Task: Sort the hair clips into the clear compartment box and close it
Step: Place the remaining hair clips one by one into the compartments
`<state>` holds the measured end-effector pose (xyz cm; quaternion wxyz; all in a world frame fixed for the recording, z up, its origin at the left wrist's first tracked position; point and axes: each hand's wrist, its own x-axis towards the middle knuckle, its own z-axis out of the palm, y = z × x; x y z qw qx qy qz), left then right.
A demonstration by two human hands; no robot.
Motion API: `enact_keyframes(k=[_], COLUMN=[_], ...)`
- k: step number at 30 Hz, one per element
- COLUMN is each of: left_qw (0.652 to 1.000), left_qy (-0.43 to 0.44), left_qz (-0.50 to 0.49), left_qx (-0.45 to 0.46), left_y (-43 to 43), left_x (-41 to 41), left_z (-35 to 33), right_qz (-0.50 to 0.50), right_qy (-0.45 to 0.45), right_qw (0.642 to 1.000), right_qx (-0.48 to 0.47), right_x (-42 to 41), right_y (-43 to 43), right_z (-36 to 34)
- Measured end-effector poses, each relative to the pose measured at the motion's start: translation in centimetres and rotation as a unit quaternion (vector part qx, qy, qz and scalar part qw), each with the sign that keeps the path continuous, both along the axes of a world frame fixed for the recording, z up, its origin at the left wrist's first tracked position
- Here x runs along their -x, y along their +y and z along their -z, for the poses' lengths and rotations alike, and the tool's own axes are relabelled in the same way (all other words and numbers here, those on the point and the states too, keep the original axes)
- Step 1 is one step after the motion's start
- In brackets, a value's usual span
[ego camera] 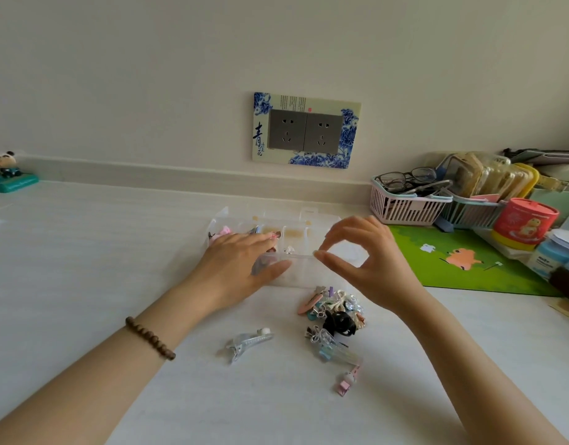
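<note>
On the white counter (84,252) the left hand (238,264) lies flat on the left part of the clear compartment box (304,268), its grip apart and fingers straight, as if steadying it. The box stands open near the wall, and only a few clips – a pink one (223,232) among them – show in its far compartments, so sorting looks barely begun. In front of it a clear clip (249,343) lies alone, and just right of that sits a mixed pile of clips (336,313), well outside the box. The right hand (373,264) hovers over the box's right part, thumb and forefinger tips drawn together at a middle wall – whether they pinch a tiny clip or the plastic, I cannot tell. The lid is not yet closed.
</note>
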<state>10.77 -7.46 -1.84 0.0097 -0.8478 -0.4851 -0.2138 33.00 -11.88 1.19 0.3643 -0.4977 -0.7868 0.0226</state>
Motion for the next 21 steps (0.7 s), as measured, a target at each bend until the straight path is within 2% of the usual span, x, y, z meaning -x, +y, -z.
enact_keyframes(k=[2, 5, 7, 12, 17, 21], left_qw=[1.0, 0.999, 0.998, 0.994, 0.997, 0.998], left_qy=[-0.008, -0.013, -0.031, -0.092, -0.076, -0.047], left_qz=[-0.001, 0.015, 0.027, 0.031, 0.016, 0.015], left_qx=[-0.005, -0.027, -0.048, -0.051, -0.031, -0.041], left_y=[0.0, 0.2, 0.5, 1.1, 0.7, 0.5], left_x=[-0.2, 0.1, 0.6, 1.8, 1.6, 1.3], left_z=[0.1, 0.4, 0.3, 0.0, 0.5, 0.5], right_qz=[-0.05, -0.047, -0.042, -0.078, -0.113, -0.122], right_qy=[0.013, -0.103, -0.131, -0.103, -0.126, -0.128], right_qw=[0.995, 0.98, 0.972, 0.96, 0.934, 0.931], right_qx=[0.086, 0.161, 0.192, 0.248, 0.316, 0.319], right_x=[0.6, 1.0, 1.0, -0.1, -0.9, -0.7], right_y=[-0.9, -1.1, -0.9, -0.8, -1.5, -1.2], right_z=[-0.8, -0.2, 0.7, 0.1, -0.9, -0.3])
